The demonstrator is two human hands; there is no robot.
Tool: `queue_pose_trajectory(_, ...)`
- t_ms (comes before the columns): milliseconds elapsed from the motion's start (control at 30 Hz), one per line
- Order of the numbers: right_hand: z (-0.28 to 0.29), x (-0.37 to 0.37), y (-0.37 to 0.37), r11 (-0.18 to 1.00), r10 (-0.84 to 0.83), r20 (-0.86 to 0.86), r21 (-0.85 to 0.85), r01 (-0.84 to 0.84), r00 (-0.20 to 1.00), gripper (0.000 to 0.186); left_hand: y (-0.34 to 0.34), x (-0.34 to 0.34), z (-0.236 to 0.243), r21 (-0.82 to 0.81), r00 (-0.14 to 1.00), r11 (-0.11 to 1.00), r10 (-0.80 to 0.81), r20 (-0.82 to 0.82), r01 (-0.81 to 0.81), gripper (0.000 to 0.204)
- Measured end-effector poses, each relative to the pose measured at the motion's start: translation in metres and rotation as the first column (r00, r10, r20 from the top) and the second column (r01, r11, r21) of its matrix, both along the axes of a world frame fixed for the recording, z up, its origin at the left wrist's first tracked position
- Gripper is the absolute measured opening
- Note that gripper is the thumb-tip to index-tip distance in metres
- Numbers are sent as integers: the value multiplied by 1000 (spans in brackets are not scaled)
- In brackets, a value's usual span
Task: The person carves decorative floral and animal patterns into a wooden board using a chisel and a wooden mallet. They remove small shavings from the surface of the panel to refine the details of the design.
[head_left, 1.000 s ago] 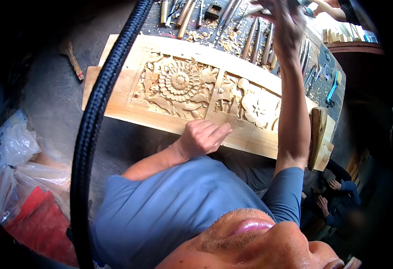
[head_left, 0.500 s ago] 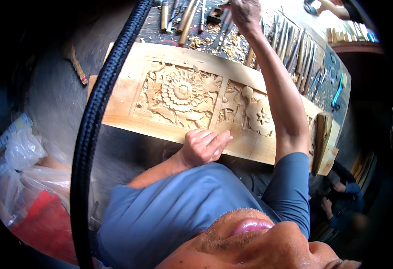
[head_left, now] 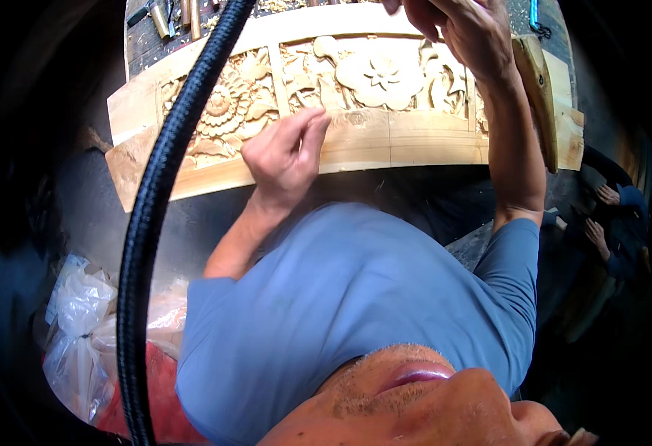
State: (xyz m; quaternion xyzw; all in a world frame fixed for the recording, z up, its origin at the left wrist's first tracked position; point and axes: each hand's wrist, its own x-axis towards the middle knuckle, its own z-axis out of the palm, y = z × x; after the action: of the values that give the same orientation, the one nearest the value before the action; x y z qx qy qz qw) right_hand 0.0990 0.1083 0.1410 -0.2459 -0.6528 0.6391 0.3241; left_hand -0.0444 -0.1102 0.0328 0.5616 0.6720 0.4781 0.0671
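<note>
A long pale wooden board (head_left: 356, 137), carved in relief with flowers and leaves, lies across the work surface before me. Over its near edge, left of the middle, is my left hand (head_left: 285, 152), closed with the fingers curled and the thumb against them; whatever they may hold is hidden. My right hand (head_left: 475, 37) is above the board's far right part, near the smooth-petalled flower (head_left: 382, 74). Its fingers are bent and closed, partly cut off by the upper picture edge, so I cannot make out what is in them. Wood chips lie in the carved hollows.
A thick wooden piece (head_left: 536, 97) lies across the board's right end. Tool handles (head_left: 194, 18) and shavings show beyond the board, with a blue tool (head_left: 535, 15) at far right. A plastic bag (head_left: 81, 320) is at lower left. Another person's hand (head_left: 597, 234) shows at right.
My right hand has come back from the tools at the far side to above the board. My left hand has risen and turned upward. The view has shifted, so fewer tools show.
</note>
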Motion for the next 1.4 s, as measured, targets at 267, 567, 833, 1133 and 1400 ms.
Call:
queue_pose_trajectory(267, -49, -1, 4, 934, 245, -380, -155, -322, 892, 56, 85, 22, -16, 150, 995, 986, -87, 56, 78, 18)
queue_pose_trajectory(567, -33, 5, -4, 956, 224, -127, -166, -243, 966, 49, 103, 35, -36, 257, 904, 941, -296, 310, 220, 21)
queue_pose_trajectory(833, -48, 6, -9, 928, 276, -193, -200, -313, 941, 47, 96, 28, -38, 182, 863, 908, -416, 285, 378, 22)
queue_pose_trajectory(1133, -53, 6, -14, 909, 299, -242, -222, -353, 923, 44, 99, 31, -58, 360, 696, 855, -514, 500, 373, 19)
queue_pose_trajectory(1400, -58, 9, -15, 905, 309, -299, -200, -376, 903, 42, 92, 33, -56, 240, 809, 921, -386, 444, 308, 19)
